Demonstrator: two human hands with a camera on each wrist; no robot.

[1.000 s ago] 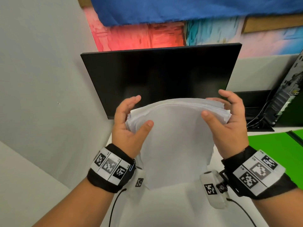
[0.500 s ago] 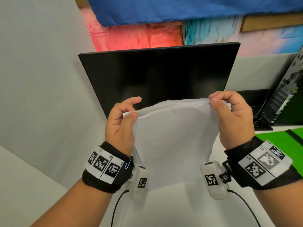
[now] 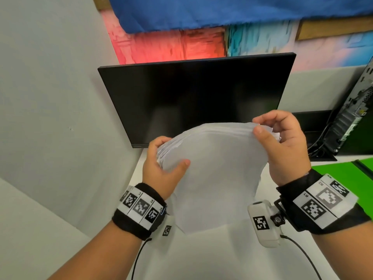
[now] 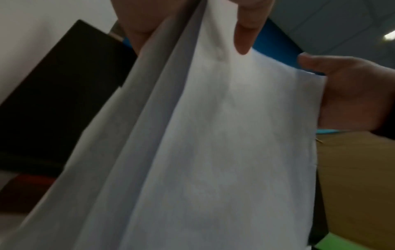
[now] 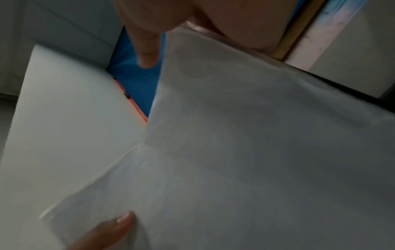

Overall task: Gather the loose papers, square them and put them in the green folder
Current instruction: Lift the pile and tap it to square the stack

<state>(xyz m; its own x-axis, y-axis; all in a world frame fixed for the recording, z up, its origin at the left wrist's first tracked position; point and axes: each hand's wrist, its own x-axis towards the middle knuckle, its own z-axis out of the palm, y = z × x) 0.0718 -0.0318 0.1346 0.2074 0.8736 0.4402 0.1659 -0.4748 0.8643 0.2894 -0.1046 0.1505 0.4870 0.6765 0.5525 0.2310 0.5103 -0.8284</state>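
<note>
A stack of white papers (image 3: 216,170) stands upright above the white desk, its top edge bowed and the sheets fanned a little. My left hand (image 3: 161,168) grips the stack's upper left corner, thumb across the front sheet. My right hand (image 3: 282,142) pinches the upper right corner between thumb and curled fingers. The left wrist view shows the papers (image 4: 213,143) from below with sheets splayed apart. In the right wrist view the papers (image 5: 256,152) fill most of the frame. The green folder (image 3: 341,174) lies open on the desk at the right.
A dark monitor (image 3: 193,98) stands just behind the papers. A computer case (image 3: 351,122) with cables stands at the back right. A grey partition wall (image 3: 50,118) closes the left side. The white desk (image 3: 201,255) spreads below the stack.
The left hand has slid lower down the stack's left edge and its thumb now lies on the front sheet. The top of the stack has bowed upward again.
</note>
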